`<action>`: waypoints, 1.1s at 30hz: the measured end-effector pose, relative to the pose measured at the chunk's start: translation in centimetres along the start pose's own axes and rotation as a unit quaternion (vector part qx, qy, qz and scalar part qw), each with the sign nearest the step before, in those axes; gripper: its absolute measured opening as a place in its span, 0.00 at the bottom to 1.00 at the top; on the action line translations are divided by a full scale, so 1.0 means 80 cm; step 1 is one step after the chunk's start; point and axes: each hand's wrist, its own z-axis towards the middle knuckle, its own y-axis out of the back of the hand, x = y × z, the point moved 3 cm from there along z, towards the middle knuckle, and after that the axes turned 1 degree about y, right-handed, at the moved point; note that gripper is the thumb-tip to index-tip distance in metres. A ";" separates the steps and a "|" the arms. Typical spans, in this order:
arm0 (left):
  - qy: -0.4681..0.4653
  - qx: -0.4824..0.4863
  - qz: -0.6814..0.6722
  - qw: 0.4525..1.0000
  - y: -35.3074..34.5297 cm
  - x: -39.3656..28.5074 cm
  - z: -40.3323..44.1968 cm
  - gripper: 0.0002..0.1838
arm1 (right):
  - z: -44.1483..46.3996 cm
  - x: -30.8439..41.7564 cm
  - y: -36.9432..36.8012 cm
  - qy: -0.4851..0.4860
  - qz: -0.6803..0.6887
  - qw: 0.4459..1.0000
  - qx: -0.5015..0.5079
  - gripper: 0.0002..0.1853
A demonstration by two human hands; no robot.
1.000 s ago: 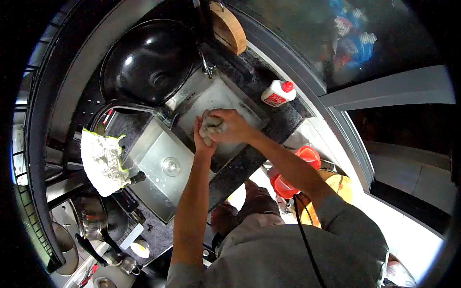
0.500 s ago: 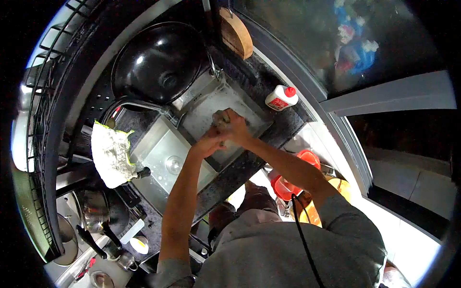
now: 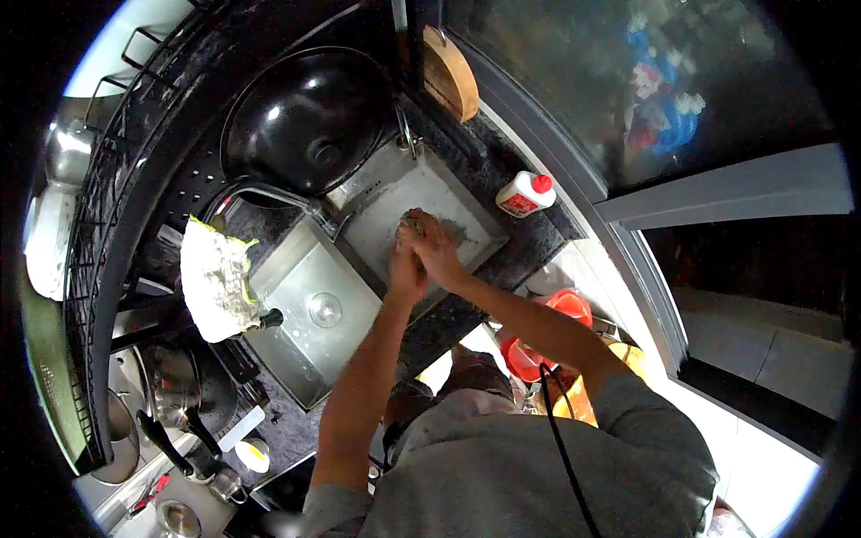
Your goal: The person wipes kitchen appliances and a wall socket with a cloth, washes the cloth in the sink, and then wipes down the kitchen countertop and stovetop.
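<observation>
Over the right sink basin (image 3: 377, 202), my left hand (image 3: 409, 271) and my right hand (image 3: 436, 255) are pressed together. Both are closed round a dark grey, crumpled wet cloth (image 3: 413, 216), most of which their fingers hide; its top end sticks out above the knuckles. Cloudy water lies in the basin, with a darker patch just right of my hands. Beside it, the left sink basin (image 3: 309, 255) has a round drain strainer (image 3: 324, 309), and the faucet (image 3: 309, 204) points in over the divider between the two.
Behind the sink rests a large black wok (image 3: 309, 125). A white bottle with a red cap (image 3: 526, 195) stands on the right counter. At the left hangs a white cloth with a green edge (image 3: 215, 282); pots (image 3: 170, 381) stand beyond it. Red basins (image 3: 529, 354) are below, right.
My hands have come closer together, the left moving right and turning more upright against the right one. The cloth is now squeezed more tightly between them. The view has shifted slightly.
</observation>
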 end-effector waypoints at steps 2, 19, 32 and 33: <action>0.071 0.037 -0.012 0.997 -0.002 -0.020 -0.009 0.24 | -0.004 0.027 0.052 0.007 0.024 0.999 0.036 0.36; 0.379 0.209 0.271 0.860 -0.033 -0.104 0.013 0.17 | 0.046 0.047 0.115 0.360 -0.225 0.903 0.072 0.27; 0.334 0.095 0.364 0.864 -0.054 -0.103 -0.003 0.07 | 0.064 0.044 0.101 0.264 -0.167 0.922 0.229 0.13; 0.333 0.094 0.364 0.865 -0.049 -0.098 -0.002 0.07 | 0.064 0.046 0.098 0.243 -0.185 0.918 0.251 0.12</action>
